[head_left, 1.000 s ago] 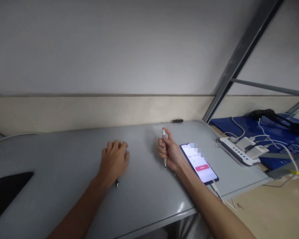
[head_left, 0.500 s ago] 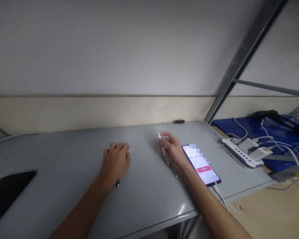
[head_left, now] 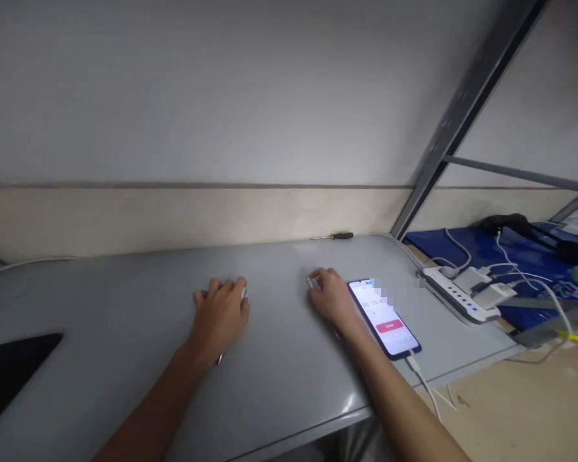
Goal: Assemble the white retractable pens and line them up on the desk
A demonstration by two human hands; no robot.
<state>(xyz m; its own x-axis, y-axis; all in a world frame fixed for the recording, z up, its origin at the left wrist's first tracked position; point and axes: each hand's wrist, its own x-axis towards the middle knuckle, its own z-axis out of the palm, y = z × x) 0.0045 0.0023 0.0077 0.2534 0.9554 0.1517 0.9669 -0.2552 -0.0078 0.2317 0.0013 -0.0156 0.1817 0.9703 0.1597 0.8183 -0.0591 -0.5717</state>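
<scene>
My left hand [head_left: 220,312] lies palm down on the grey table [head_left: 125,308], curled over a pen whose dark tip [head_left: 218,360] sticks out under the wrist. Over a white pen lying on the table, my right hand [head_left: 331,296] rests with its fingers closed; only the pen's white end [head_left: 311,281] shows by the fingertips. Just right of that hand a phone [head_left: 384,317] lies face up with its screen lit and a red button showing. A white cable [head_left: 421,378] runs from its near end.
A screwdriver [head_left: 334,236] with a dark handle lies at the table's back edge by the wall. A white power strip [head_left: 460,295] with plugged chargers sits to the right on a blue sheet. A black flat object [head_left: 9,372] lies at the left front. A slanted metal post [head_left: 462,109] rises right.
My right hand has lowered the white pen from upright to flat on the table and now covers it. My left hand has stayed over its pen.
</scene>
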